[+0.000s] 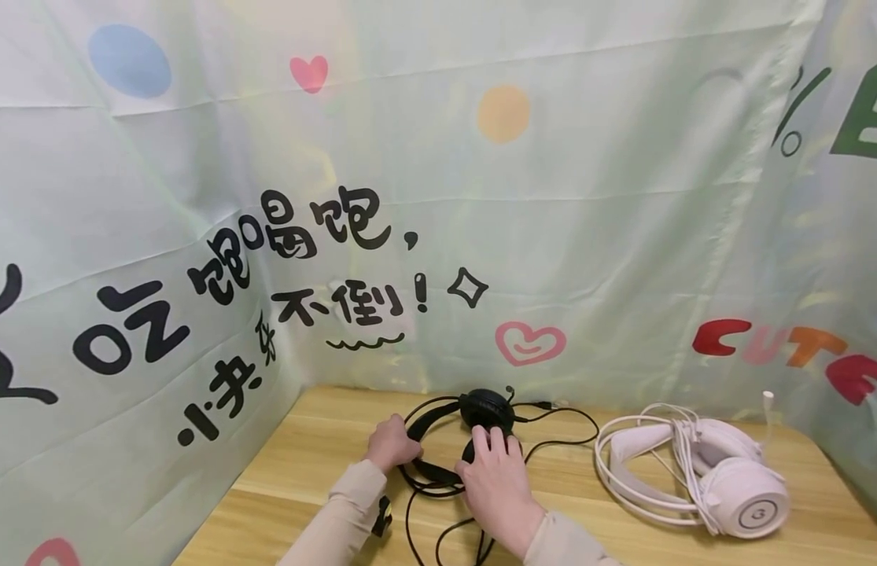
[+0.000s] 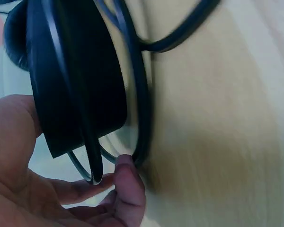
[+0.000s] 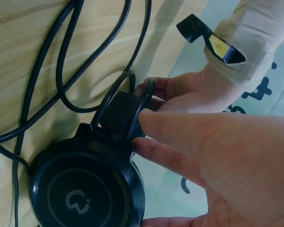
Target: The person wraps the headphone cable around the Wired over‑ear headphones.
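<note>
1. Item under inspection: black over-ear headset (image 1: 486,409), lying on the wood-grain table (image 1: 268,503), headband to the left, ear cups to the right.
2. Left hand (image 1: 393,442): gripping the headband (image 2: 104,90) between thumb and fingers, with a fingertip against a strand of black cable (image 2: 141,90).
3. Right hand (image 1: 498,487): nothing enclosed; fingers mostly straight and spread, touching the nearer ear cup (image 3: 85,198).
4. Black cable: several loops around and beside the headband, with further loose runs to the right and toward the near edge. Cannot tell wrapped strands from strands merely laid alongside.
5. Also noted: pale headset (image 1: 749,483) to the right, apart from both hands, own cable bundled across it.
6. Judgement on handling: hold the headband firmly in the left hand, without twisting.
7. Steady the nearer ear cup with light right-hand pressure; expect some swivel under a push at one edge.
8. Ease slack along strand by strand rather than tugging; watch for snagging at the cup joint and the microphone tip (image 1: 510,390).
</note>
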`<state>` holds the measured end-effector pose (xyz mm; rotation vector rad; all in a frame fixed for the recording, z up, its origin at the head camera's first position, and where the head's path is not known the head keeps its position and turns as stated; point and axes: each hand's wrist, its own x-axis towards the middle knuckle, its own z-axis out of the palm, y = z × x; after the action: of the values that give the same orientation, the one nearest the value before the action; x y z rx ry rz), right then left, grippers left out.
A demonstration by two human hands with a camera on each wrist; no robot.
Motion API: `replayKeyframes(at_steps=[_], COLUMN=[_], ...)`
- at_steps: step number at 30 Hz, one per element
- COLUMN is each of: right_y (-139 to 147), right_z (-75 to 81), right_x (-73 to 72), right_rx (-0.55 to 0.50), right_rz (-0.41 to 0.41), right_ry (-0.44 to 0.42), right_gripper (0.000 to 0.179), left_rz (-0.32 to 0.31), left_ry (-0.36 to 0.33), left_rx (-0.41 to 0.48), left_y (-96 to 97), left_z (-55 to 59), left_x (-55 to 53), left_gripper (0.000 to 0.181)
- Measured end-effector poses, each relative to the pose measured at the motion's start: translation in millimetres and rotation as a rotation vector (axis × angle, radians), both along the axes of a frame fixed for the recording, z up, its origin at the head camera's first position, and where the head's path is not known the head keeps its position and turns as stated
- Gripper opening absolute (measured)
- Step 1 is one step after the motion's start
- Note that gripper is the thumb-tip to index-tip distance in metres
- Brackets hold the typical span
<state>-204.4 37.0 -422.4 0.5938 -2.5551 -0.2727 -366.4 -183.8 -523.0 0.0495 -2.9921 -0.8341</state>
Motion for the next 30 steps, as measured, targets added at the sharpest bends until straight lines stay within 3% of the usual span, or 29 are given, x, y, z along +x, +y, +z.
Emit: replayKeyframes(at_steps=[6, 12, 14, 19, 21, 26, 30], right_y=[2.2, 5.7, 6.6, 9.0, 10.0, 11.4, 11.0], right_z=[-3.8, -5.2, -4.6, -5.0, -5.9, -7.2, -8.6], right_x=[0.8, 3.9, 5.6, 9.7, 10.5, 10.9, 12.0], right_rx=[-0.019, -0.060, -0.058, -0.069, -0.075, -0.067, -0.037], right_rz=[0.019, 0.046, 0.054, 0.064, 0.067, 0.069, 0.058], right_ry=[0.004, 0.032, 0.033, 0.065, 0.084, 0.104, 0.102], right_gripper=[0.029, 0.030, 0.031, 0.033, 0.034, 0.035, 0.035], left_rz=[-0.023, -0.008, 0.003, -0.017, -0.024, -0.020, -0.005], left_ry=[0.001, -0.049, -0.082, -0.142, -0.158, -0.204, -0.235], left_rx=[0.010, 0.119, 0.163, 0.359, 0.461, 0.623, 0.671], left_y=[-8.0, -9.6, -6.0, 14.0, 20.1, 23.7, 24.5], left_z=[-7.3, -4.0, 5.5, 60.0, 76.5, 79.6, 79.3], left_x=[-15.0, -18.8, -12.4, 31.3, 44.2, 43.2, 41.6], left_gripper=[0.024, 0.028, 0.027, 0.020, 0.020, 0.010, 0.004])
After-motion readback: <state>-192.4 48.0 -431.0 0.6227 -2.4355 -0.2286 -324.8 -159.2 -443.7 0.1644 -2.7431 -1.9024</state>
